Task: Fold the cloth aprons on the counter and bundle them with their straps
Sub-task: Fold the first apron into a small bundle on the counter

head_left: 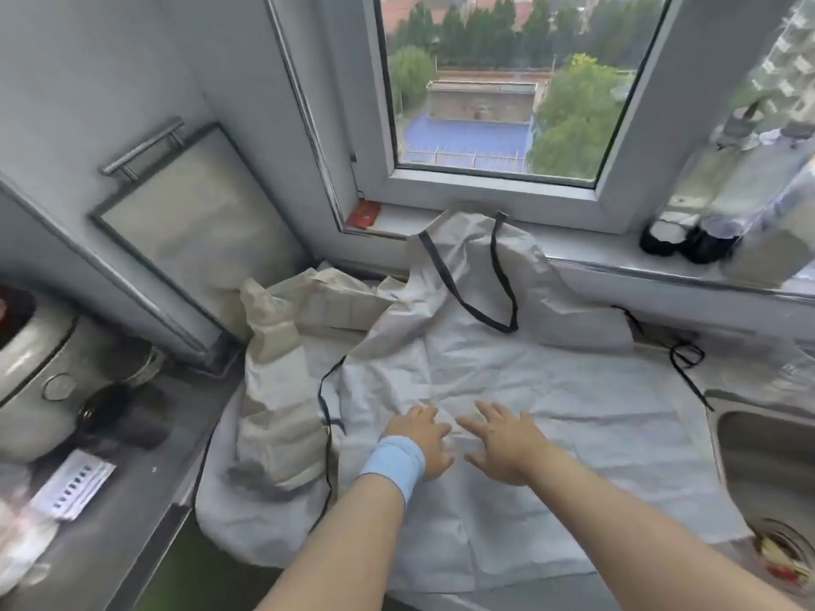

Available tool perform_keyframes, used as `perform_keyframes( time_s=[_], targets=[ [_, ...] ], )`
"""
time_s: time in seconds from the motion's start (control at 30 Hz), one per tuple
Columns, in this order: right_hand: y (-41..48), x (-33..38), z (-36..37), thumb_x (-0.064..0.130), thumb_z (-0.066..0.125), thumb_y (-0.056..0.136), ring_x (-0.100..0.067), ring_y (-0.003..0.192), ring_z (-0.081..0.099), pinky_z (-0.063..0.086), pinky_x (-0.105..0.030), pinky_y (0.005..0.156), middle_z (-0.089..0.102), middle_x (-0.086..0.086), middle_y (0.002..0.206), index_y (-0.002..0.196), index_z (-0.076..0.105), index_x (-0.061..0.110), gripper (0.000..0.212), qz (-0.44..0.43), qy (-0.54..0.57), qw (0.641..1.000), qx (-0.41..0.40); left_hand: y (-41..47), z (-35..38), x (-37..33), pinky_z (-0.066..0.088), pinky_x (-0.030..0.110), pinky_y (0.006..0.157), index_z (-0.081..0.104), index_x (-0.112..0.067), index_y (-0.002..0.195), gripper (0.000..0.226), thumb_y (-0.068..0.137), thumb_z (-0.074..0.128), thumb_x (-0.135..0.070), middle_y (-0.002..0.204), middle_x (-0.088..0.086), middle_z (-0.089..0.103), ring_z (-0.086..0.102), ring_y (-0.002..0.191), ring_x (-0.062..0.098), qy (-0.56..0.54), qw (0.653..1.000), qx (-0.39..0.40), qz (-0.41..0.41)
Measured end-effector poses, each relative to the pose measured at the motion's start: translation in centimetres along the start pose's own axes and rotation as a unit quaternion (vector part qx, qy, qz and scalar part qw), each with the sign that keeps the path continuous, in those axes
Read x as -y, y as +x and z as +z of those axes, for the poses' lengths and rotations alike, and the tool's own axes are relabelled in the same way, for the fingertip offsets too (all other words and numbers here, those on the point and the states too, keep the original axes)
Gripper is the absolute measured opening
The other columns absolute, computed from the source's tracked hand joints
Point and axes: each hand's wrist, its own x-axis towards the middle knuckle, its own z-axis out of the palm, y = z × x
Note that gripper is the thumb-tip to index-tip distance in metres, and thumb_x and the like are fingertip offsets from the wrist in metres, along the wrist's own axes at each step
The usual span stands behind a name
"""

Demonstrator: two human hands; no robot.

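A pale grey apron (551,390) lies spread flat on the counter, its bib reaching up to the window sill. Its black neck strap (478,307) loops over the bib, and thin black waist ties trail at the left (326,416) and right (686,359). My left hand (419,441), with a light blue wristband, and my right hand (502,443) both press flat on the middle of the cloth, fingers spread, side by side. A crumpled beige apron (278,368) lies heaped to the left, partly under the grey one.
A steel sink (767,456) sits at the right with scraps at its drain. At the left stand a rice cooker (31,372), a framed board (189,222) leaning on the wall, and papers (75,482). Dark jars (688,240) stand on the sill.
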Motion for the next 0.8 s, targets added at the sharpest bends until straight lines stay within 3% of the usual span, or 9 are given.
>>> perform_keyframes(
  time_s=[0.1, 0.2, 0.37, 0.5, 0.6, 0.63, 0.7, 0.77, 0.8],
  targets=[
    [0.9, 1.0, 2.3, 0.063, 0.043, 0.092, -0.026, 0.152, -0.008, 0.012, -0.066, 0.113, -0.014, -0.002, 0.165, 0.154, 0.004, 0.047, 0.075, -0.003, -0.017, 0.999, 0.049, 0.7, 2.1, 1.7, 0.016, 0.049, 0.116, 0.028, -0.03, 0.148, 0.063, 0.091, 0.046, -0.048, 0.161, 0.004, 0.006, 0.004, 0.148, 0.023, 0.071, 0.997, 0.026, -0.004],
    [1.8, 3.2, 4.2, 0.064, 0.044, 0.091, -0.029, 0.15, -0.019, 0.007, -0.07, 0.111, -0.025, -0.006, 0.162, 0.154, -0.001, 0.047, 0.079, 0.011, -0.003, 0.999, 0.038, 0.4, 3.3, 4.0, 0.009, 0.049, 0.119, 0.02, -0.031, 0.151, 0.067, 0.092, 0.048, -0.044, 0.163, 0.001, -0.004, -0.006, 0.149, 0.023, 0.073, 0.997, 0.025, -0.014],
    [2.1, 7.5, 5.3, 0.052, 0.041, 0.098, -0.034, 0.149, -0.022, 0.009, -0.071, 0.11, -0.027, -0.011, 0.161, 0.155, -0.007, 0.038, 0.076, 0.042, 0.016, 0.999, 0.03, -2.9, 4.4, 7.1, 0.013, 0.039, 0.119, 0.02, -0.031, 0.151, 0.067, 0.092, 0.052, -0.035, 0.161, 0.001, 0.005, 0.003, 0.148, 0.025, 0.002, 0.99, -0.125, -0.067],
    [0.4, 9.5, 5.5, 0.031, 0.04, 0.098, -0.033, 0.151, -0.01, 0.016, -0.063, 0.112, -0.017, -0.013, 0.163, 0.157, -0.003, 0.03, 0.072, 0.039, -0.003, 0.998, -0.038, -6.7, 6.2, 8.6, 0.029, 0.039, 0.11, 0.026, -0.026, 0.146, 0.066, 0.088, 0.058, -0.033, 0.153, -0.001, 0.017, 0.021, 0.139, 0.025, -0.146, 0.942, -0.221, -0.206],
    [-1.4, 10.6, 7.2, 0.027, 0.041, 0.097, -0.034, 0.151, 0.01, 0.028, -0.056, 0.108, 0.004, -0.013, 0.164, 0.152, 0.022, 0.026, 0.058, 0.023, 0.033, 0.992, -0.121, -8.8, 7.8, 8.8, 0.037, 0.04, 0.103, 0.031, -0.017, 0.14, 0.065, 0.084, 0.063, -0.024, 0.141, 0.008, 0.031, 0.033, 0.128, 0.03, -0.309, 0.87, -0.264, -0.279],
    [-1.9, 11.0, 7.7, 0.025, 0.045, 0.094, -0.036, 0.145, 0.025, 0.037, -0.053, 0.1, 0.017, -0.016, 0.161, 0.145, 0.034, 0.024, 0.052, 0.015, 0.034, 0.988, -0.152, -9.2, 8.1, 8.7, 0.038, 0.04, 0.1, 0.033, -0.014, 0.137, 0.062, 0.084, 0.063, -0.022, 0.137, 0.011, 0.037, 0.039, 0.124, 0.032, -0.385, 0.839, -0.254, -0.287],
    [-2.8, 12.0, 9.0, 0.015, 0.055, 0.081, -0.039, 0.117, 0.053, 0.047, -0.043, 0.075, 0.044, -0.018, 0.14, 0.123, 0.053, 0.018, 0.042, 0.002, -0.001, 0.976, -0.218, -10.1, 8.9, 8.9, 0.044, 0.036, 0.092, 0.036, -0.011, 0.129, 0.054, 0.085, 0.064, -0.023, 0.128, 0.012, 0.052, 0.053, 0.112, 0.032, -0.496, 0.792, -0.198, -0.295],
    [-3.7, 13.0, 10.1, 0.008, 0.057, 0.072, -0.036, 0.094, 0.058, 0.046, -0.039, 0.061, 0.053, -0.014, 0.119, 0.109, 0.058, 0.013, 0.037, 0.002, -0.019, 0.972, -0.234, -11.0, 9.6, 9.4, 0.047, 0.033, 0.09, 0.043, -0.009, 0.125, 0.051, 0.083, 0.068, -0.025, 0.122, 0.01, 0.059, 0.059, 0.108, 0.032, -0.516, 0.79, -0.138, -0.3],
    [-4.1, 13.7, 10.5, 0.006, 0.055, 0.073, -0.034, 0.093, 0.057, 0.046, -0.039, 0.061, 0.051, -0.012, 0.115, 0.11, 0.057, 0.012, 0.037, 0.005, -0.009, 0.974, -0.224, -11.6, 10.0, 9.8, 0.048, 0.033, 0.091, 0.05, -0.008, 0.123, 0.048, 0.082, 0.069, -0.025, 0.122, 0.01, 0.061, 0.06, 0.108, 0.031, -0.512, 0.796, -0.121, -0.298]
  ],
)
